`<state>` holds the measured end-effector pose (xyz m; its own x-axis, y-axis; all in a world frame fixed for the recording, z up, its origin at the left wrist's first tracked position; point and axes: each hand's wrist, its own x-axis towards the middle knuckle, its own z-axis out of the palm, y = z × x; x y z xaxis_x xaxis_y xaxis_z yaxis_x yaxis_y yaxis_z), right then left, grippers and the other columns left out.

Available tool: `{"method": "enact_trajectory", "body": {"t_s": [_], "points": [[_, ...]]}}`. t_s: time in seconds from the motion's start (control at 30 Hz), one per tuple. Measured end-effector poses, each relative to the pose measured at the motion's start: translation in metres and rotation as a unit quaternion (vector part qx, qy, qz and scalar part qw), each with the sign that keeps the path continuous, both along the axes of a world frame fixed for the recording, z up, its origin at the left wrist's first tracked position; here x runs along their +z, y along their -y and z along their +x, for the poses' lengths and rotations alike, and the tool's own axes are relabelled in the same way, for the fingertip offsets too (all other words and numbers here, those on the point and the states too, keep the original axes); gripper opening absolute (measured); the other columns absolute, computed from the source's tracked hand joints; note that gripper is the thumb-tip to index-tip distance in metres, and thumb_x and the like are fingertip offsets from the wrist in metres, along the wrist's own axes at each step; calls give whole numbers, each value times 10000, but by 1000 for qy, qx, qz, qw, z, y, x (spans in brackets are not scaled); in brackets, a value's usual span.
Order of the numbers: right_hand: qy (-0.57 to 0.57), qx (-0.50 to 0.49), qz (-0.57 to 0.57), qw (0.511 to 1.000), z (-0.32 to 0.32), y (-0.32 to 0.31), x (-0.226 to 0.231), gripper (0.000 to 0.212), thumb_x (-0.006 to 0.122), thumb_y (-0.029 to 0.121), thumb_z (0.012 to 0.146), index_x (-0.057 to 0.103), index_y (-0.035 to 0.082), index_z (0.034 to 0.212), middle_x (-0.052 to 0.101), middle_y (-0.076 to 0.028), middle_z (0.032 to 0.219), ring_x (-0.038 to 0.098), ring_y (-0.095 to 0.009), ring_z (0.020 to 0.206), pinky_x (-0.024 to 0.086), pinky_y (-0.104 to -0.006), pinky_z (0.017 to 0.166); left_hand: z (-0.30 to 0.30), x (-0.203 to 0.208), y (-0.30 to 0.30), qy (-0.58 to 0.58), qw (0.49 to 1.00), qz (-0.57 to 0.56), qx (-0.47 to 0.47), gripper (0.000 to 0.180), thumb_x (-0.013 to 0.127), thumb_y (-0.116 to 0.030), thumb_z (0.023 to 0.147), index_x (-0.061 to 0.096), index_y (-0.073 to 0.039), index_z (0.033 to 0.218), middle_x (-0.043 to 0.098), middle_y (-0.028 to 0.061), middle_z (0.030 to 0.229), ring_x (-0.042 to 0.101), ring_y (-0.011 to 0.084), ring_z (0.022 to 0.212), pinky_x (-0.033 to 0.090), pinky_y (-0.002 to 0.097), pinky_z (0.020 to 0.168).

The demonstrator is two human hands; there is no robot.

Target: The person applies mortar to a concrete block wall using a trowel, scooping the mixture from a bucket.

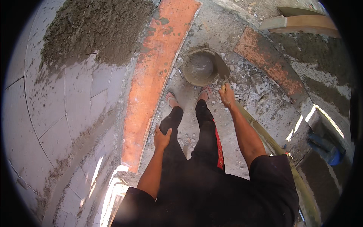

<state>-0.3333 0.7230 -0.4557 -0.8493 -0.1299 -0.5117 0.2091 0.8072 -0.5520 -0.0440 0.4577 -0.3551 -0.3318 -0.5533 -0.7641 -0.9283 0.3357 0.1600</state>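
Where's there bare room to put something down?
The lower part of the orange board looks mostly bare, between the pale block wall and the left leg. A little bare ground lies between the two feet, this side of the bucket. Right of the bucket it's crowded: the right hand holds a trowel, with loose rubble around.

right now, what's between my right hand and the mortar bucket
In the head view, a trowel, its handle in the right hand and its blade overlapping the right rim of the mortar bucket.
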Motion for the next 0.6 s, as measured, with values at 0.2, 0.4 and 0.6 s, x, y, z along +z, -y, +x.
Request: {"method": "enact_trajectory", "body": {"t_s": [0.2,0.4,0.6], "points": [[-43,15,110,993,-119,70,-127,390,641,231,874,486,38,1175,670,-280,958,641,-476,930,499,-534,780,-49,-60,-13,153,981,-58,-103,803,689,-524,821,404,-81,1427,516,159,1347,561,362,1184,492,487,957],[54,225,128,964,-23,118,-145,229,481,171,910,492,72,1116,678,-260,914,664,-456,874,513,-546,762,-58,-63,-15,169,979,-37,-106,683,654,-505,854,474,-115,1385,550,110,1316,542,312,1203,505,455,944],[107,247,119,956,-21,59,-78,322,589,169,850,494,44,1132,657,-282,884,653,-461,829,502,-542,739,-66,-61,-15,153,982,-56,-98,648,658,-508,852,515,-93,1329,583,118,1266,559,323,1165,517,448,919]]}}
